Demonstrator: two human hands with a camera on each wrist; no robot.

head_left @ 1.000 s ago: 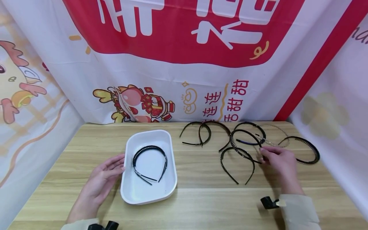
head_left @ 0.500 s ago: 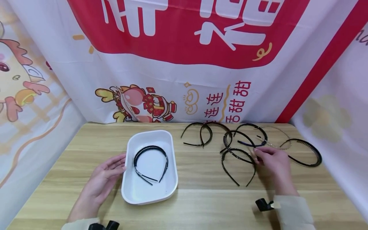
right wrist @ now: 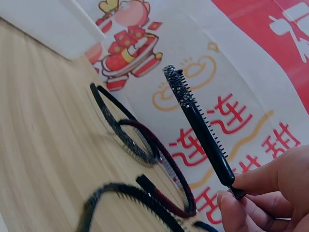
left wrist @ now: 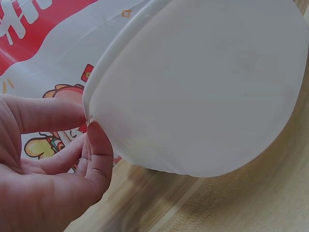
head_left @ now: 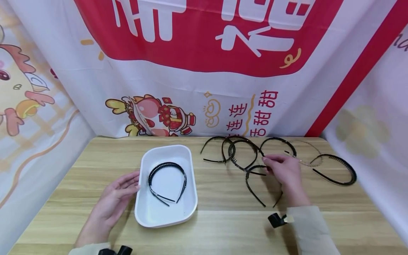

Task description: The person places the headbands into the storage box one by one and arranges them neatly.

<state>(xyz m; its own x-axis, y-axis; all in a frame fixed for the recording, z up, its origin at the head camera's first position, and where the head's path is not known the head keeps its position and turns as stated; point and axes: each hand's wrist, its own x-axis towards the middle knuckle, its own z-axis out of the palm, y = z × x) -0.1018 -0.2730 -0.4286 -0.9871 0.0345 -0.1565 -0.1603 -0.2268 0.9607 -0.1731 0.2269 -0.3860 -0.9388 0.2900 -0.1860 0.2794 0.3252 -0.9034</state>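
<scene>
My right hand (head_left: 283,170) pinches a black toothed headband (right wrist: 207,140) by one end; its glittery far part shows in the right wrist view. It is held above the table among other headbands. My left hand (head_left: 118,194) holds the left rim of a white plastic box (head_left: 165,214), thumb and finger meeting at the edge in the left wrist view. Inside the box lies black headbands (head_left: 165,164), apparently overlapping. Just below the held one, another black headband (head_left: 251,191) is partly hidden by my right hand.
Several headbands lie at the back right: a dark red one (right wrist: 164,150), a black one (head_left: 280,138), a thin pale one (head_left: 313,145) and a wide black one (head_left: 353,173) farthest right. A printed cloth (head_left: 191,81) hangs behind the wooden table (head_left: 229,230).
My right hand has moved left with the pinched headband, from near the right-hand headbands to over the middle ones. My left hand stays at the box rim.
</scene>
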